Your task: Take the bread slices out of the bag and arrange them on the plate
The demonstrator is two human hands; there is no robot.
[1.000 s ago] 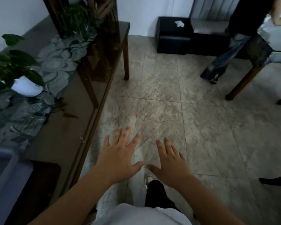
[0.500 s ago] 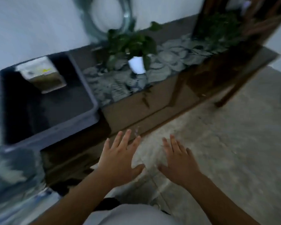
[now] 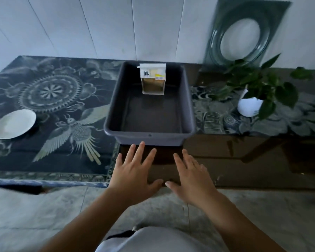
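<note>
A bread bag (image 3: pixel 153 79), white on top with brown bread showing below, stands upright at the far end of a grey plastic bin (image 3: pixel 149 137). An empty white plate (image 3: pixel 14 123) lies on the patterned cloth at the far left of the table. My left hand (image 3: pixel 135 171) and my right hand (image 3: pixel 191 175) hover palm down, fingers spread, over the table's front edge just short of the bin. Both hands hold nothing.
A dark patterned cloth (image 3: pixel 62 135) covers the table's left half. A potted plant in a white pot (image 3: pixel 249 106) stands at the right. A glass dish (image 3: pixel 242 39) leans on the wall behind it. Tiled floor (image 3: pixel 35 215) lies below the table edge.
My view has swung left from the floor and the table's end to face the table squarely. The bin, the bread bag and the plate have come into view. My hands stay spread and empty.
</note>
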